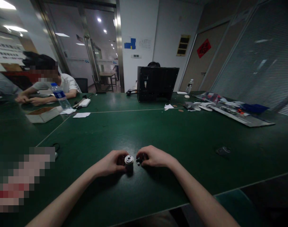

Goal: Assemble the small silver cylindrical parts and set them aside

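Note:
On the green table, my left hand is closed round the side of a small upright metal cylinder. Its silvery top face has a dark slot or holes in the middle, and its lower body is dark. Just right of it, my right hand has its fingers curled, thumb and fingertips close together. A tiny ring-like metal part shows beside the thumb tip; whether the fingers touch it is unclear. Something dark lies in the shadow between those fingertips, too small to name.
A black monitor or case stands at the far side, with part of a head behind. At left sit a person, a water bottle and an open box. A loaded board and a small dark item lie right.

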Demonstrator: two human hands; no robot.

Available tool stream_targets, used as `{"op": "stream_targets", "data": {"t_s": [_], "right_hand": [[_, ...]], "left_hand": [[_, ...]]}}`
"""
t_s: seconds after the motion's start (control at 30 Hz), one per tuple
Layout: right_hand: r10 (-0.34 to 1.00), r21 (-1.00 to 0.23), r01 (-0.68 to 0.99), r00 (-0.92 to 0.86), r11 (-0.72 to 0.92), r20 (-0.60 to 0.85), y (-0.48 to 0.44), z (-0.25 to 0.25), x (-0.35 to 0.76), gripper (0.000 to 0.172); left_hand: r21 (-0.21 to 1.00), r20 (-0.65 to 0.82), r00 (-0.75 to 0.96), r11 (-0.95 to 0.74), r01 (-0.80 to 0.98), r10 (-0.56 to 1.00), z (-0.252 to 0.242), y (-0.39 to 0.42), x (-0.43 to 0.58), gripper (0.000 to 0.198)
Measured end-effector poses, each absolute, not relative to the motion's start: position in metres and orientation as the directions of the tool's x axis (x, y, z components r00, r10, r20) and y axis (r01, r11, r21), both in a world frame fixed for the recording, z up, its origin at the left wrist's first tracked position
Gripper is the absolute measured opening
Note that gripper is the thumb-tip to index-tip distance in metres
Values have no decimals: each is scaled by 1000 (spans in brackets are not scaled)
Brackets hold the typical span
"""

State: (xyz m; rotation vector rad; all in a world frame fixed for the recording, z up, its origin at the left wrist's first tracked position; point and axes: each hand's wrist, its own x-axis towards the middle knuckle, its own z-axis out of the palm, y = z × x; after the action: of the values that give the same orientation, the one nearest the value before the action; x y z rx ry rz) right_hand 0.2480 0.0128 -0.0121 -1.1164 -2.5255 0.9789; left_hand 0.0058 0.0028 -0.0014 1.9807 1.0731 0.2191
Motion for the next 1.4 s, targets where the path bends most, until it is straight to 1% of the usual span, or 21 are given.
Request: {"op": "stream_targets", "data": {"t_s": [0.07,0.23,0.33,0.4,0.5,0.63,0.73,0.8,0.87,0.97,1.0,1.07,1.1,1.17,1.23,1.3,1.37,1.4], "right_hand": [[729,-648,571,-684,504,-37,12,-11,247,31],[717,-654,482,-684,583,134,3,-5,235,35],[703,-644,454,-686,616,188,-4,-4,225,44],[707,-636,454,-674,625,214,-7,-7,219,46],[726,-637,466,-651,614,224,-8,-12,213,40],[762,-691,445,-600,571,243,-10,-11,211,35],[799,-758,369,-508,538,321,-21,0,216,33],[839,-786,358,-421,504,346,-34,8,224,30],[885,-787,420,-321,452,337,-49,15,241,30],[941,-772,542,-138,333,309,-65,15,287,32],[953,-769,575,-72,281,295,-70,13,308,34],[955,-760,629,93,162,281,-77,5,356,43],[935,-751,654,204,90,290,-81,0,382,48],[846,-705,703,427,-90,318,-91,-11,431,55],[734,-637,725,579,-263,356,-102,-23,473,55],[647,-604,707,661,-367,380,-112,-37,505,49],[637,-590,693,684,-414,356,-119,-53,528,45],[627,-579,693,691,-430,360,-121,-62,538,47]], "left_hand": [[743,-229,620,-277,610,750,-1,3,6,34],[761,-210,638,-286,582,741,-2,3,5,32],[801,-188,658,-274,532,729,-1,2,6,36],[805,-175,655,-276,525,735,0,2,6,38],[790,-177,635,-276,548,752,-1,2,6,39],[815,-169,639,-258,519,750,-3,2,6,42],[821,-175,639,-247,514,749,-1,2,7,42],[820,-193,634,-232,524,749,0,2,7,45],[821,-206,629,-218,528,749,-1,2,6,49],[806,-217,613,-215,551,760,-6,4,5,48],[803,-217,611,-217,555,761,-7,5,5,47],[804,-216,604,-211,555,767,-9,6,5,47],[806,-217,606,-210,553,766,-10,6,5,47],[810,-215,608,-209,548,764,-10,7,5,46],[809,-209,606,-212,548,767,-9,7,6,45],[805,-207,599,-213,553,773,-10,7,7,45],[803,-207,596,-214,557,776,-10,7,7,45],[803,-205,596,-215,556,776,-11,7,7,45]]}}
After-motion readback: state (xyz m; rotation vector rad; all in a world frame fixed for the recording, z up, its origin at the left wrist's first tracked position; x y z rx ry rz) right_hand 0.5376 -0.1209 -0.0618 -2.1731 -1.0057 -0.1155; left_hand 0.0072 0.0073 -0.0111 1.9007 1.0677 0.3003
